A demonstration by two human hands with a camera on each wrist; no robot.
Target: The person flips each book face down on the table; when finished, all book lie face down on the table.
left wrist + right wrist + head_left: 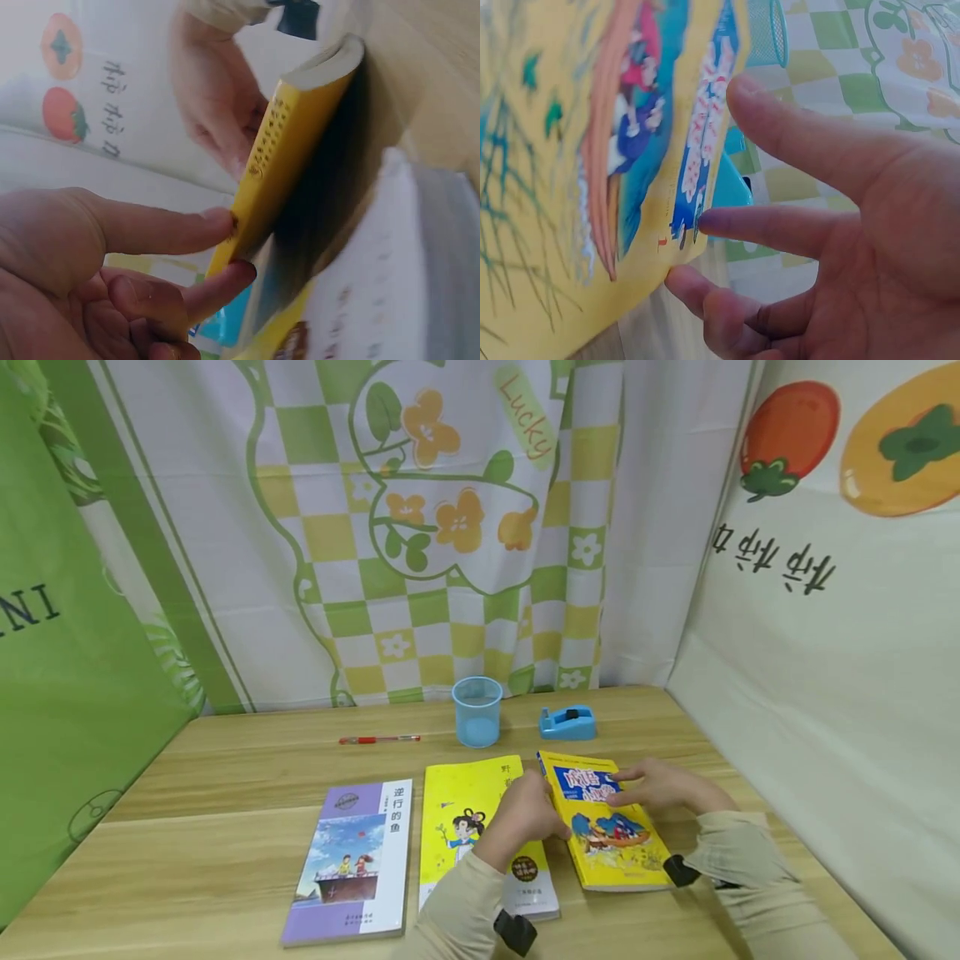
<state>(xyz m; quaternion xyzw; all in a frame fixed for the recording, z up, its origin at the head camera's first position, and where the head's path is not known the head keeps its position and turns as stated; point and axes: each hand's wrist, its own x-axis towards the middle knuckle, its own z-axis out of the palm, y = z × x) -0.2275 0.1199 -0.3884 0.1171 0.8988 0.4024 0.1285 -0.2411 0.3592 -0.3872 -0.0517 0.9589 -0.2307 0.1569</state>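
A yellow book (611,852) with a blue title block and a boat picture lies at the right of the table. My left hand (531,810) is at its spine. In the left wrist view, the thumb and index finger of the left hand (150,277) pinch the yellow spine (274,146), with a dark shadow beneath it. My right hand (663,785) reaches over the book's right side. Up close in the right wrist view, the fairly straight fingers of the right hand (840,217) touch the cover (547,300) near its title and edge.
Left of it lies another yellow book (442,802), partly covered by my left arm, then a purple-and-white book (345,860). Behind stand a blue mesh cup (477,718) and a blue tape dispenser (567,724). A red pen (378,739) lies at back left.
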